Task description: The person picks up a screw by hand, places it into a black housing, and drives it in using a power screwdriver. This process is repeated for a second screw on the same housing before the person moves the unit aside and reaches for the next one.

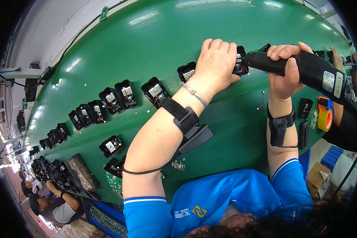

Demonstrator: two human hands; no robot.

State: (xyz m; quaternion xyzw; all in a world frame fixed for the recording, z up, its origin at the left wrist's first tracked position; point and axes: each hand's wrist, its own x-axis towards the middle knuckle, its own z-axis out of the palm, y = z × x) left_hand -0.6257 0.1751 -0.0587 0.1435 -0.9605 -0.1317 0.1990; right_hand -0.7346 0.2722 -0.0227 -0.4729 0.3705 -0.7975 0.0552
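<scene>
A glossy green table (146,51) spreads beneath the fingers and beyond them, with streaks of light on it. Far to their left are a pale wall (63,23) and, lower down, a co-worker (61,210); a yellow-orange tape roll (325,123) stands at the lower right. The black housing (240,68) is just right of the fingers of the left hand (216,61), which lie bent over it; I cannot tell how tightly they close. It is boxy, partly hidden, with red wire and bright metal showing. The fingers of the right hand (285,75) wrap a black power tool (315,71), its nose at the housing
</scene>
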